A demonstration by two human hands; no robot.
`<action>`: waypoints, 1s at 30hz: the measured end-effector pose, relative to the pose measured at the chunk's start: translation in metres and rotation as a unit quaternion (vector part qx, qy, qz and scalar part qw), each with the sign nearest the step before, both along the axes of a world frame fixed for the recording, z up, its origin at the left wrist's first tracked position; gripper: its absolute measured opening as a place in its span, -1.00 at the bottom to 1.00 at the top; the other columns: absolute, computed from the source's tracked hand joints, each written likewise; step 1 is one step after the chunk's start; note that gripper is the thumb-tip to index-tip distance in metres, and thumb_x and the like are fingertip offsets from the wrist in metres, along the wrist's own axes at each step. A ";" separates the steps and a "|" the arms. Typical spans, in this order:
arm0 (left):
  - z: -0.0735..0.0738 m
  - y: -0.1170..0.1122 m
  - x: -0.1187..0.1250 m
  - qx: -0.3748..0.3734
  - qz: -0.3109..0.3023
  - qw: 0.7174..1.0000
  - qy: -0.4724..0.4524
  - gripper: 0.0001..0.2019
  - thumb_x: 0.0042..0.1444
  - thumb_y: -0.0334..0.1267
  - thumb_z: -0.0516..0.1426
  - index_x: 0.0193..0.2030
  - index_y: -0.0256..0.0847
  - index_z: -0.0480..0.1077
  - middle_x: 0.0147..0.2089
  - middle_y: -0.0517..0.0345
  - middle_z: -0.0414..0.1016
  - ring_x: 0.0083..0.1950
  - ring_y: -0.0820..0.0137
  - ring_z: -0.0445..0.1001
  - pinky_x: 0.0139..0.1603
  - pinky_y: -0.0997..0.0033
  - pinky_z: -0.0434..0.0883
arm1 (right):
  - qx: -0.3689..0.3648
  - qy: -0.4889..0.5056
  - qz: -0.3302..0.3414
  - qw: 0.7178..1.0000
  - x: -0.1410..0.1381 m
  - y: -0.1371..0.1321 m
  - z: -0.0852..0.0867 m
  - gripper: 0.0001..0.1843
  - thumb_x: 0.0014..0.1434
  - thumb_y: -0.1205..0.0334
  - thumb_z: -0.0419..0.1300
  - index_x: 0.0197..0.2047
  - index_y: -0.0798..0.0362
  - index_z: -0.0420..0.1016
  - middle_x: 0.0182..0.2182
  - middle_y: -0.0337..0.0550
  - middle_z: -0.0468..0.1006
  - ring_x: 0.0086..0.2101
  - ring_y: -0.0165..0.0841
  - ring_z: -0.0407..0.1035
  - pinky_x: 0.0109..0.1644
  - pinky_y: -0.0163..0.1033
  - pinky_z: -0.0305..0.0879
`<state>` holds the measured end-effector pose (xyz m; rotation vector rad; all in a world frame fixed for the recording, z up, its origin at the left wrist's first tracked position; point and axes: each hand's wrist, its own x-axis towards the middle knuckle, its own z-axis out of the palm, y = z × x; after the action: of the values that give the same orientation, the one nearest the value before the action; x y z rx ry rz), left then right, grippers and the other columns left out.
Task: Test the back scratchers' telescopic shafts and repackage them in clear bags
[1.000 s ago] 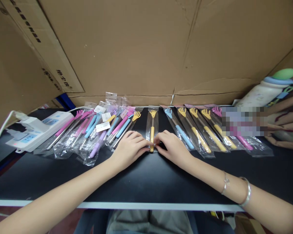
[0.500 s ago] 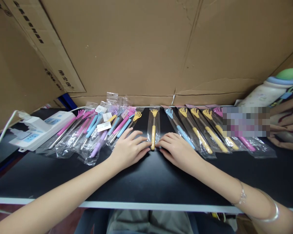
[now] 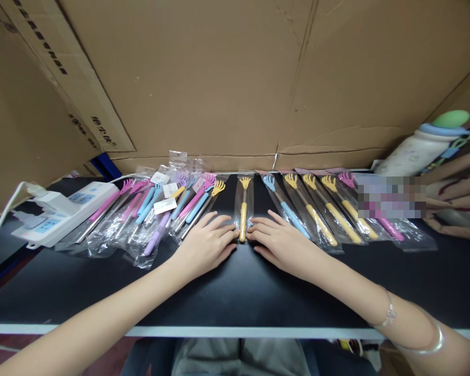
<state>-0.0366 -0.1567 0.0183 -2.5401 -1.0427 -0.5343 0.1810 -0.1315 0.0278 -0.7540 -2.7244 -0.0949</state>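
A yellow back scratcher (image 3: 243,214) in a clear plastic sleeve lies upright in line with me on the black table (image 3: 235,292). My left hand (image 3: 206,241) rests at the sleeve's lower left edge, fingers spread and fingertips beside the handle. On the other side, my right hand (image 3: 280,237) mirrors it, with its fingers apart at the lower right edge. Neither hand is closed around the handle. Just right of my right hand lies a blue back scratcher (image 3: 293,218), its sleeve partly behind my fingers. To the left are piled bagged back scratchers (image 3: 156,209) in several colours.
Several yellow back scratchers (image 3: 323,222) and a pink one (image 3: 389,225) lie in a row at right. A white power strip (image 3: 65,214) stands at far left. Cardboard (image 3: 219,78) walls the back. At right are a bottle (image 3: 407,154) and another person's hand (image 3: 454,193).
The whole view has shifted slightly. My right fingers are spread a little wider and slightly farther from the yellow handle. The back scratcher stays in place between my hands.
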 end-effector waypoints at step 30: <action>0.014 -0.007 0.000 -0.184 0.193 0.958 -0.107 -0.81 0.03 -0.12 0.13 -0.49 -0.16 0.40 -0.57 0.25 0.43 -0.49 0.43 0.40 -0.52 0.50 0.06 | -0.040 0.146 -0.084 0.985 -0.010 0.006 0.011 -0.94 0.20 0.30 0.10 -0.26 0.05 0.38 -0.34 -0.13 0.51 -0.24 -0.29 0.34 -0.23 -0.22 0.23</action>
<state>-0.0367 -0.1638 0.0319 -2.5101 -1.8170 -0.5512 0.1708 -0.1256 0.0385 -0.9394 -2.3965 0.0817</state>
